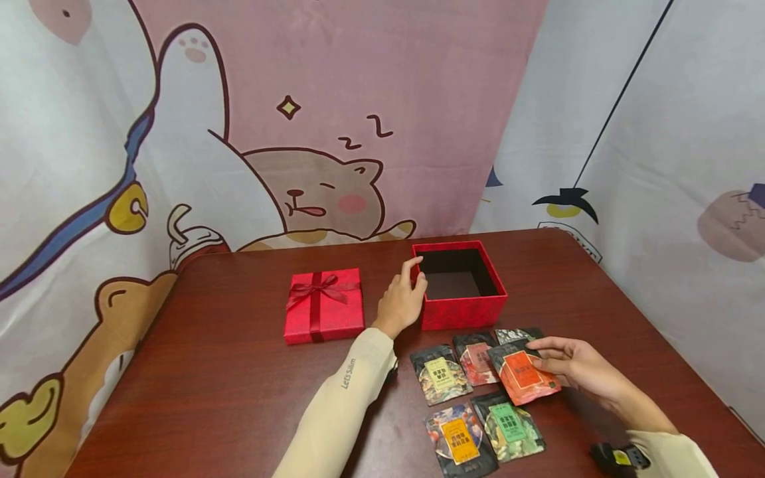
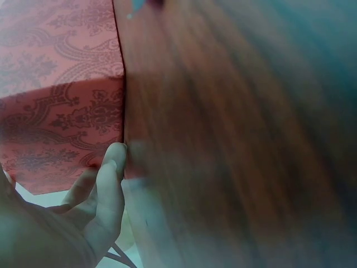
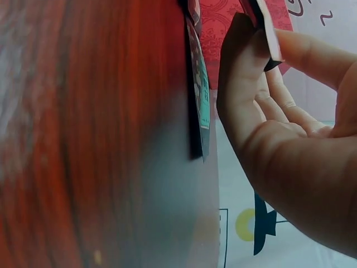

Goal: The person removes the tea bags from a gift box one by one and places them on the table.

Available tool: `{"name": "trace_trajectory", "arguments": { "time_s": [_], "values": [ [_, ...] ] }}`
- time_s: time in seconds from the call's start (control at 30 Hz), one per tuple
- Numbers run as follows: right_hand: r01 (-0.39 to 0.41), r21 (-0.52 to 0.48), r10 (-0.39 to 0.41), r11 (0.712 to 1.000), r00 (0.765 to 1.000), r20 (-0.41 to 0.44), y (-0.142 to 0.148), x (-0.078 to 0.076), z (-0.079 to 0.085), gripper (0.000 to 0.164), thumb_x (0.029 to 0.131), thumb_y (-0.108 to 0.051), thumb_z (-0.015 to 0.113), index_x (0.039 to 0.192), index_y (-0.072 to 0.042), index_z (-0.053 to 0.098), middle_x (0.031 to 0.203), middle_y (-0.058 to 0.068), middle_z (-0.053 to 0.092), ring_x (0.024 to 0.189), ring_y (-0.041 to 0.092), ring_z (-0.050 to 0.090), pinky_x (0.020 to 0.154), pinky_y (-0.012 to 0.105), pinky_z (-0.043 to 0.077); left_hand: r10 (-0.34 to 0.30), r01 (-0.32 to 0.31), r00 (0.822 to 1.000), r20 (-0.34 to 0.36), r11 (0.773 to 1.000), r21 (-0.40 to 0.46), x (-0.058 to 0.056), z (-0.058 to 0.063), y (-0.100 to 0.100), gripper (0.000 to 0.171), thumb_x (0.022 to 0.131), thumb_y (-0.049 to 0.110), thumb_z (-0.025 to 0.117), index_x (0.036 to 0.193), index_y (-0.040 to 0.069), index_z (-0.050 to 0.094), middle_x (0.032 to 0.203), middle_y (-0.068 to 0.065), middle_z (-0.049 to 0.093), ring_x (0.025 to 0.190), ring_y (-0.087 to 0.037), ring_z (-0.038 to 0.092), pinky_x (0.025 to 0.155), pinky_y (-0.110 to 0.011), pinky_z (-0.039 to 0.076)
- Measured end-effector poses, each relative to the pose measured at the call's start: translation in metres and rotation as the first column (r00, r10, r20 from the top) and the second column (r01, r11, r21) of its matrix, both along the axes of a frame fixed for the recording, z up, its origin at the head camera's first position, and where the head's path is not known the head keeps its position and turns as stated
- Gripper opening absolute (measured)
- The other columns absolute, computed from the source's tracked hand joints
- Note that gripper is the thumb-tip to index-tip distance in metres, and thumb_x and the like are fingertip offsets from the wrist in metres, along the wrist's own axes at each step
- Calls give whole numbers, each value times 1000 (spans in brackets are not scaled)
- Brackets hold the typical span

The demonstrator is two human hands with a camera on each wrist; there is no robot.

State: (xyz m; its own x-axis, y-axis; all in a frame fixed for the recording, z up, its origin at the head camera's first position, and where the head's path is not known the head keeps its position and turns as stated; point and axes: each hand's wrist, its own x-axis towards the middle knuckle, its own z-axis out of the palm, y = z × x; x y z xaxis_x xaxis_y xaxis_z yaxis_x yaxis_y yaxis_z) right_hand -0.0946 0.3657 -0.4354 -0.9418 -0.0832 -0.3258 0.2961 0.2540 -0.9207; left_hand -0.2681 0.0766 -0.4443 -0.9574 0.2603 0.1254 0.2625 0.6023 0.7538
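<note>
My right hand [image 1: 578, 366] pinches the edge of a sachet with an orange-red label [image 1: 523, 372], raised over the other sachets; in the right wrist view the sachet [image 3: 263, 28] shows edge-on between thumb and fingers. At the left side of the red open box [image 1: 463, 312], my left hand [image 1: 404, 299] rests with its fingers along the wall. The left wrist view has that hand's fingers [image 2: 110, 184] against the patterned red box wall [image 2: 61, 128]. Dark inner walls and a bare floor show inside the box.
Several sachets lie in front of the box, among them a yellow-label one [image 1: 441, 375], an orange-label one [image 1: 460, 441] and a green-label one [image 1: 508, 428]. Left of the box lies its red lid [image 1: 325, 305] with a ribbon bow. A printed cloth [image 1: 454, 99] hangs behind the table.
</note>
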Motion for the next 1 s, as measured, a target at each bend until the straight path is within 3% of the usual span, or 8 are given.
{"name": "trace_trajectory", "arguments": {
  "time_s": [0.1,0.23,0.43,0.57,0.7,0.8,0.93,1.0],
  "values": [
    [6,10,-6,1000,1000,6,2,2,1,54,93,-11,67,134,16,44,127,23,60,98,11,65,76,37,57,0,0,1000,2,1000,2,0,-1,0,47,103,45,34,150,42,32,115,-10,60,96,-32,65,81,-54,50],
    [23,40,-24,999,1000,16,2,4,1,55,92,-11,69,134,15,45,134,31,53,100,10,64,76,37,57,0,0,1000,-2,1000,-1,-1,-1,-1,47,103,47,33,150,42,32,116,-10,60,97,-32,64,81,-53,50],
    [21,59,-22,998,1000,21,5,6,-1,55,93,-12,67,135,16,43,127,27,59,95,12,65,74,36,57,-2,2,1000,-1,1000,-7,-1,-1,0,48,102,49,32,150,42,31,116,-10,60,97,-32,64,81,-53,50],
    [18,62,-19,998,1000,20,7,9,-3,54,93,-11,67,134,16,44,137,37,48,99,9,64,75,38,57,-2,2,1000,0,1000,-10,-1,-2,0,47,102,48,33,149,43,31,117,-9,60,98,-31,64,81,-53,50],
    [-7,16,7,1000,1000,20,10,11,-4,52,95,-10,65,133,17,43,122,25,62,93,12,66,72,36,57,0,0,1000,4,1000,-13,-1,-2,0,46,103,48,34,149,46,30,118,-9,60,99,-31,64,82,-53,50],
    [-11,-4,11,1000,1000,21,11,12,-4,51,94,-9,65,132,17,43,118,14,65,90,13,66,71,35,57,0,0,1000,4,1000,-8,-1,-3,0,46,103,47,34,149,46,30,118,-9,60,100,-31,64,82,-53,49],
    [-3,13,3,1000,1000,25,12,14,-4,52,94,-10,66,133,17,43,126,23,60,93,13,66,72,37,57,-2,2,1000,5,1000,-5,-1,-2,0,47,103,48,33,149,45,31,118,-9,60,100,-31,64,82,-53,49],
    [-3,13,2,1000,1000,30,13,15,-4,52,94,-10,65,133,17,43,123,19,62,92,13,66,72,36,57,-3,3,1000,4,1000,-9,0,-1,0,47,103,49,32,149,44,30,118,-9,60,99,-31,64,82,-53,50]
  ]
}}
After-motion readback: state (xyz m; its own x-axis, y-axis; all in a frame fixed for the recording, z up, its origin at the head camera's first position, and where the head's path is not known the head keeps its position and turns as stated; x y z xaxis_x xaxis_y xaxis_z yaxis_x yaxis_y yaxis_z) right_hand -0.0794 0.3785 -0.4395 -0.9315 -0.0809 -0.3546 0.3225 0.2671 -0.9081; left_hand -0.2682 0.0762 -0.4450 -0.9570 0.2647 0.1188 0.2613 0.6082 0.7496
